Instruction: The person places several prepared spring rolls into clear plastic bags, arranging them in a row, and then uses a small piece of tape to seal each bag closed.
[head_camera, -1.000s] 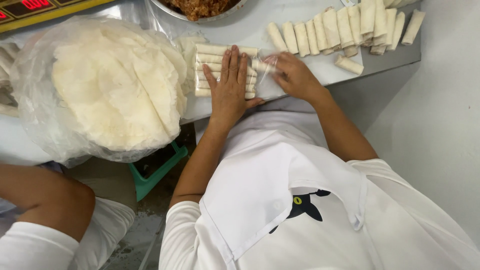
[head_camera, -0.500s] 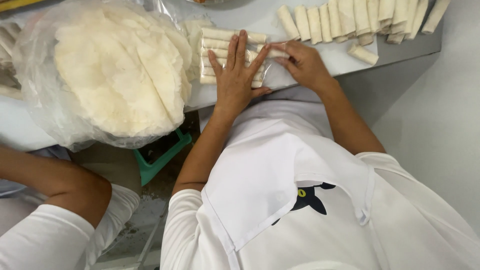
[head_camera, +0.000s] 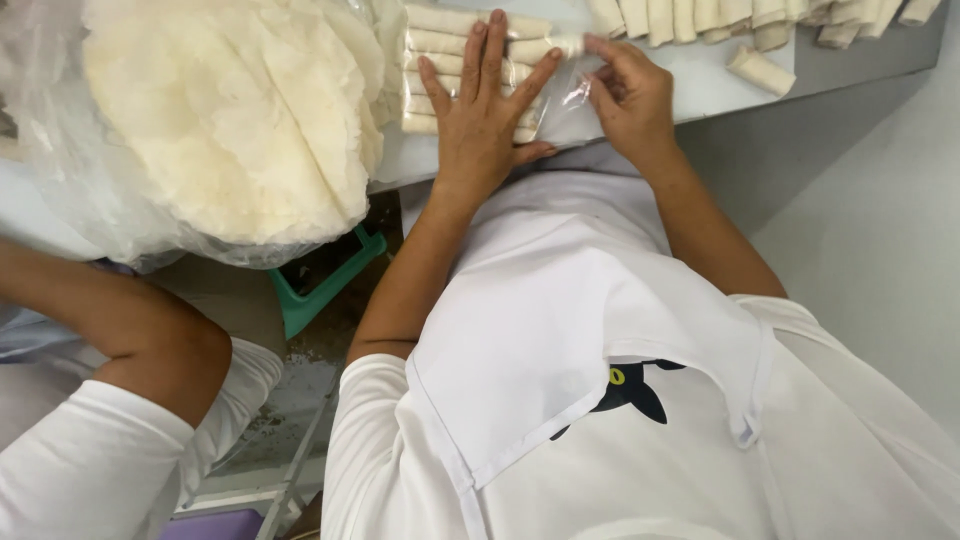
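**Flat palm on the bagged rolls, fingertips at the bag's edge**

The left hand (head_camera: 485, 120) lies open and flat, fingers spread, pressing down on a stack of pale rolled wrappers (head_camera: 440, 45) packed side by side inside a clear plastic bag (head_camera: 560, 110). It grasps nothing; the palm and fingers simply rest on the top of the pack, the thumb angled out towards the right.

The right hand (head_camera: 630, 95) sits just beside it, fingers curled, with the fingertips pinching the loose end of the clear plastic bag near the end of one roll. Its grip is closed on the plastic film, which wrinkles and catches the light between the two hands.

The pack of rolls lies at the near edge of a white table (head_camera: 700, 95), directly in front of the person's chest. Farther back along the table, a row of loose rolls (head_camera: 720, 20) stands in a line, and a single roll (head_camera: 758, 70) lies apart from them to the right.

To the left, a big heap of thin round wrapper sheets (head_camera: 220, 110) sits in crumpled clear plastic, touching the left end of the pack. Below the table edge, a green stool (head_camera: 325, 290) shows. A second person's bare arm (head_camera: 120, 320) and white sleeve occupy the lower left corner.
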